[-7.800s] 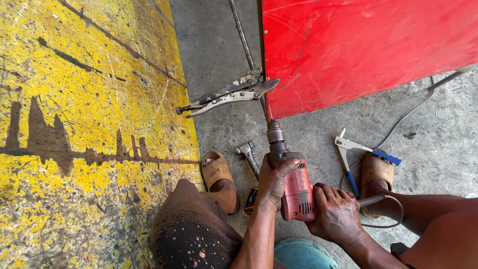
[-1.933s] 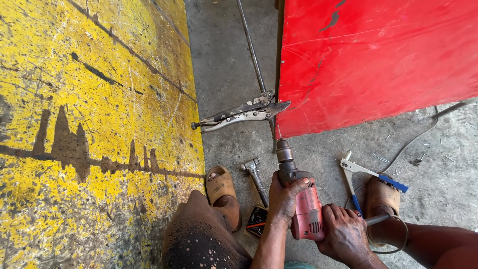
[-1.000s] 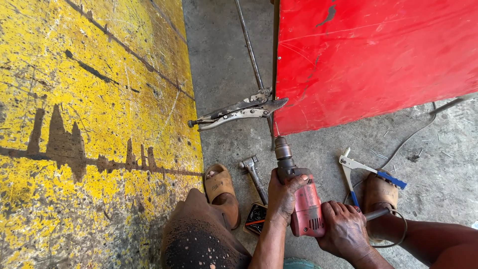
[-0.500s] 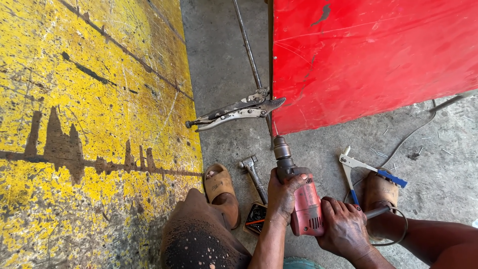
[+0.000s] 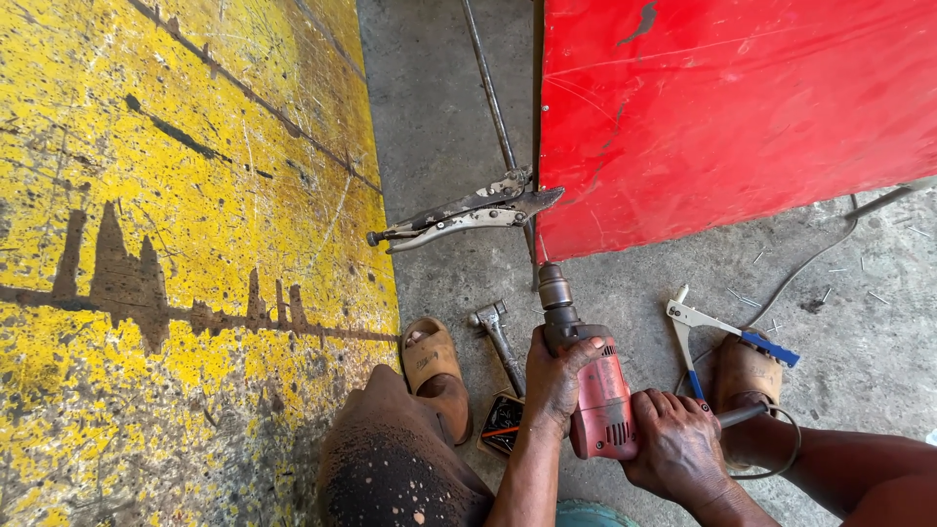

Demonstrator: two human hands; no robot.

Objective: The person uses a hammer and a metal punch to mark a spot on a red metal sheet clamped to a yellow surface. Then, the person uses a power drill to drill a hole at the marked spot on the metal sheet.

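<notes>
Bright, even daylight — soft shadows, sharp focus throughout, slight wide-angle stretch at the edges.

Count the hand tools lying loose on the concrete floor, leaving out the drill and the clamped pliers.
2. A hammer lies left of the red drill, beside a sandal. A blue-handled hand riveter lies right of it. Others may be hidden.
</notes>
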